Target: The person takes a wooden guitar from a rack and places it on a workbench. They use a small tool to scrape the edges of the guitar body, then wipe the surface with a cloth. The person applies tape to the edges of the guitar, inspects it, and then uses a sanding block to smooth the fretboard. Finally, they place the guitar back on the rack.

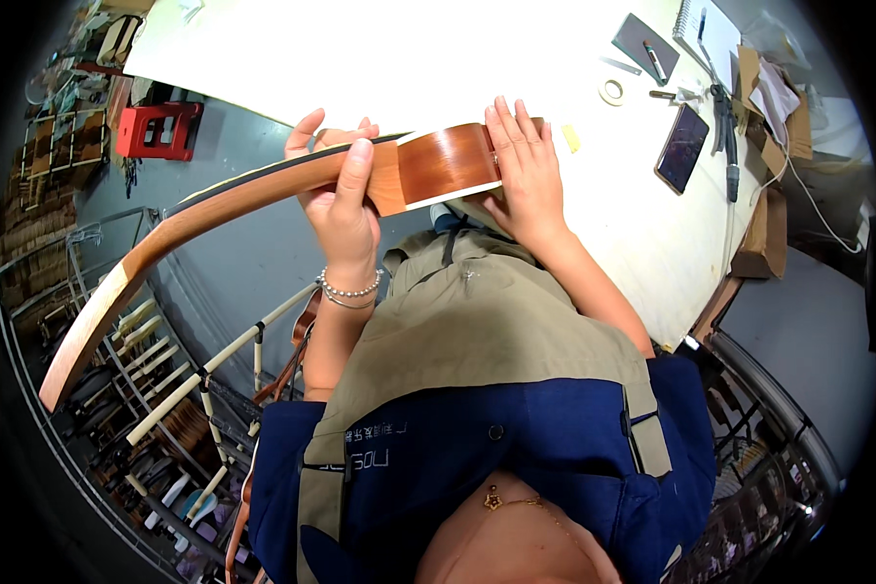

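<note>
A guitar (448,162) with a glossy reddish-brown side and pale edging is held edge-on above my lap at the table's near edge. Its long wooden neck (248,202) runs out to the left, curved by the lens, toward a pale end low at the left. My left hand (341,180) is wrapped round the neck close to the body, thumb on the near side and fingers partly hidden behind it. Flat against the right part of the body rests my right hand (524,173), its fingers stretched out and its thumb apart.
The white table (321,54) carries a phone (681,148), a tape roll (610,91), a dark notebook with a pen, and a small black tripod (725,127). Left of it stand a red stool (158,130) and metal racks (180,399) of wooden parts. Cardboard (764,234) lies at the right.
</note>
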`<move>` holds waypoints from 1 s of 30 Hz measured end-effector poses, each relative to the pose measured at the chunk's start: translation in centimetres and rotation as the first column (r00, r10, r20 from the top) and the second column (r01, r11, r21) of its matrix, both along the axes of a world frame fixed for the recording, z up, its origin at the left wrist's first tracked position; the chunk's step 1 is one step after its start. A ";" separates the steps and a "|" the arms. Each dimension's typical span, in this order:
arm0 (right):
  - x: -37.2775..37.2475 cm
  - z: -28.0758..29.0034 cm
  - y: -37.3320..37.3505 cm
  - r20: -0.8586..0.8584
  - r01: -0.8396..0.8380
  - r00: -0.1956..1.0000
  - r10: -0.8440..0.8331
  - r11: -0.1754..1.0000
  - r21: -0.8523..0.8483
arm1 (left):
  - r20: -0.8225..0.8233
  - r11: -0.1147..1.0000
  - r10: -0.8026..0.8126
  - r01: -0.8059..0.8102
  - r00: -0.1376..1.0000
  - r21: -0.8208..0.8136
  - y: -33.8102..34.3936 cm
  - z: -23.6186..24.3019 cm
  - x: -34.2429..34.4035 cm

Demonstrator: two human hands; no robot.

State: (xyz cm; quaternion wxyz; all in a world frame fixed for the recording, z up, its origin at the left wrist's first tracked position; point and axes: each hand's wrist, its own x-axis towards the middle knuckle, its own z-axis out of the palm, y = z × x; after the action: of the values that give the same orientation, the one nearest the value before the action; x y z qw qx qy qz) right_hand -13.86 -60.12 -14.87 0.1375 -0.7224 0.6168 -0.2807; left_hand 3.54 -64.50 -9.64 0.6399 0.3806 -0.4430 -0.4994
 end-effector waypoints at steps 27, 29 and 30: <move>-2.9 -9.8 3.3 0.907 -0.142 0.189 -0.376 0.904 0.404 | -0.290 0.992 0.111 -0.088 0.951 0.091 -0.3 -2.1 3.9; -3.3 -9.2 3.1 0.878 -0.109 0.260 -0.401 0.891 0.440 | -0.266 0.995 0.078 -0.056 0.961 0.088 -0.6 -2.5 4.5; -3.5 -8.8 2.9 0.861 -0.090 0.294 -0.415 0.885 0.457 | -0.259 0.986 0.115 -0.078 0.959 0.146 -0.8 -2.4 4.9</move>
State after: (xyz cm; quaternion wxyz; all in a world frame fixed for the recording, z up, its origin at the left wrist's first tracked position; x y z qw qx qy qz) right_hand -17.34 -57.19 -23.66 0.5939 -0.3013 0.5339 -0.5210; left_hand 8.47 -65.30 -12.08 0.6901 0.3735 -0.2992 -0.5430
